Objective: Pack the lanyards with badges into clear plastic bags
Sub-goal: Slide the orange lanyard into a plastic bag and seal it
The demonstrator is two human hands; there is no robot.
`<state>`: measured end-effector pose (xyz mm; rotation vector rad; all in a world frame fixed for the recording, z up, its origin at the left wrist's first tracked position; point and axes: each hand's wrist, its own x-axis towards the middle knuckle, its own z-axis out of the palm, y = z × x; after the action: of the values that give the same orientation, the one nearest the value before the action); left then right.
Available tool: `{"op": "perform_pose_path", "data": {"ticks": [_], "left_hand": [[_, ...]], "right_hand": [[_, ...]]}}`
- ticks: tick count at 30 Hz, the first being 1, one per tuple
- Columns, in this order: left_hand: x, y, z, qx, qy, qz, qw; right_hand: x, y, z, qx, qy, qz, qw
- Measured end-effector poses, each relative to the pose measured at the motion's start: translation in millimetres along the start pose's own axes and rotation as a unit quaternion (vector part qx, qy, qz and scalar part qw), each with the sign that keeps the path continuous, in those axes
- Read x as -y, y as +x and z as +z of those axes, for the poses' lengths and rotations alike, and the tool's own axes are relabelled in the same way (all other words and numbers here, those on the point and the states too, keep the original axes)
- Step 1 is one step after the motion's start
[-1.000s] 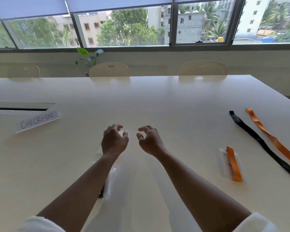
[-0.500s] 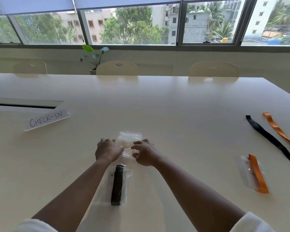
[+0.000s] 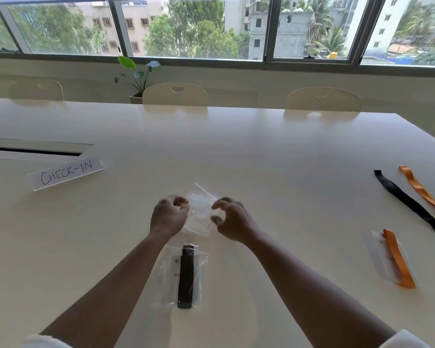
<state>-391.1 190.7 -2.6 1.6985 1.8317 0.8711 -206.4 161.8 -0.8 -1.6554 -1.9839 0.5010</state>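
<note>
A clear plastic bag (image 3: 201,214) is held just above the table between my two hands. My left hand (image 3: 168,217) pinches its left edge and my right hand (image 3: 232,222) pinches its right edge. Below my hands, between my forearms, a black lanyard with a badge (image 3: 186,277) lies packed in another clear bag. At the right, an orange lanyard in a clear bag (image 3: 394,259) rests on the table. Behind it a loose black lanyard (image 3: 409,204) and a loose orange lanyard (image 3: 422,192) lie stretched out.
A white "CHECK-IN" sign (image 3: 65,172) stands at the left, in front of a cable slot (image 3: 33,150) in the table (image 3: 261,151). Chairs (image 3: 175,94) and a potted plant (image 3: 136,79) line the far edge under the windows.
My hands came down from open in the air and took hold of the clear bag, then raised it a little. The view tilted down, showing the bagged black lanyard.
</note>
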Motion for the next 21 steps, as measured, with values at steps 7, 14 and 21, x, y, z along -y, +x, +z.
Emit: {"op": "perform_pose_path", "data": {"ticks": [7,14,21], "left_hand": [[-34,-5,-17,0.041,-0.075,0.078,0.993],[-53,-22,8,-0.032,-0.048,0.145,0.988],[-87,-79,65,-0.202,-0.119,0.156,0.959]], "right_hand": [[-5,6,-41,-0.107,0.038,0.02,0.993],[-22,-16,-59,-0.159,0.101,0.033,0.982],[-48,-64,-73,-0.2,0.223,0.167,0.939]]}}
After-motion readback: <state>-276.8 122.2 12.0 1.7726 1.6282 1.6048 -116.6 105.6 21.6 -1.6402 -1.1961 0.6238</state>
